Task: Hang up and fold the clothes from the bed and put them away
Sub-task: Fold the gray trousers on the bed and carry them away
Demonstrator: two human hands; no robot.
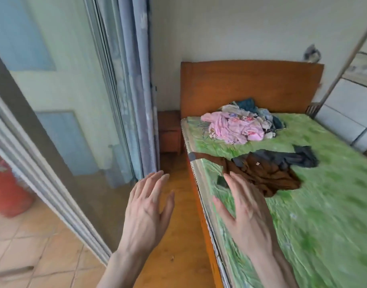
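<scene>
Bed (324, 215): ran from the near right of the view up to a wooden headboard (251, 88) and was covered with a green patterned sheet (much of it blurred).
Pile of clothes (240, 125): lay on the bed close to the headboard, a pink garment (234, 127) on top at the side nearest the bed's left edge, with darker blue and pale pieces behind it.
Brown garment (263, 173): lay spread on the bed nearer than the pile, one sleeve reaching out to the bed's left edge.
Dark grey garment (299, 156): lay on the bed touching the far side of the brown garment.
Left hand (145, 213): was held over the wooden floor (178, 235) beside the bed's left edge, fingers straight and spread wide, holding nothing.
Right hand (247, 217): was held over the bed's left edge, just short of the brown garment, fingers straight and spread wide, holding nothing.
Bedside cabinet (170, 132): stood on the floor left of the headboard.
Curtain (134, 80): hung left of the bed, beside a glass sliding door (64, 100).
Red container (8, 190): showed beyond the door, far left of the bed (blurred).
</scene>
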